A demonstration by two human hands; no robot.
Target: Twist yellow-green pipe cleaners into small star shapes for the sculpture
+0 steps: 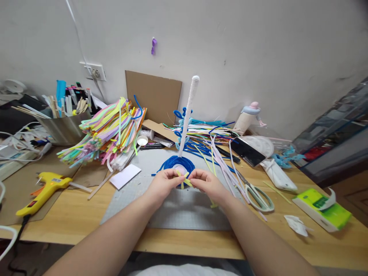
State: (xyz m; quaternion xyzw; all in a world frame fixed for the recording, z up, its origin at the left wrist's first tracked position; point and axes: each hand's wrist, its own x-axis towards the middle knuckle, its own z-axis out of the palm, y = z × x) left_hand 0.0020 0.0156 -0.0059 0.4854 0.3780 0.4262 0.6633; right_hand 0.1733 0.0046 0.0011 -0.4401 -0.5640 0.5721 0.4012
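A pale wall [201, 42] stands behind a wooden desk [339, 249] bearing a gray cutting mat [184, 214]. At left, a metal container [64, 130] holds wooden sticks [52, 106] and pens [87, 94]; at right lies a green tissue pack [322, 211], its print too small to read. The left hand [162, 184] and right hand [209, 184] each have their grip pinched on a yellow fuzzy piece [186, 182], over the mat before a blue coil [169, 163].

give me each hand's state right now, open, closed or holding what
Left hand: closed, pinching the small yellow piece.
Right hand: closed, pinching the same yellow piece.
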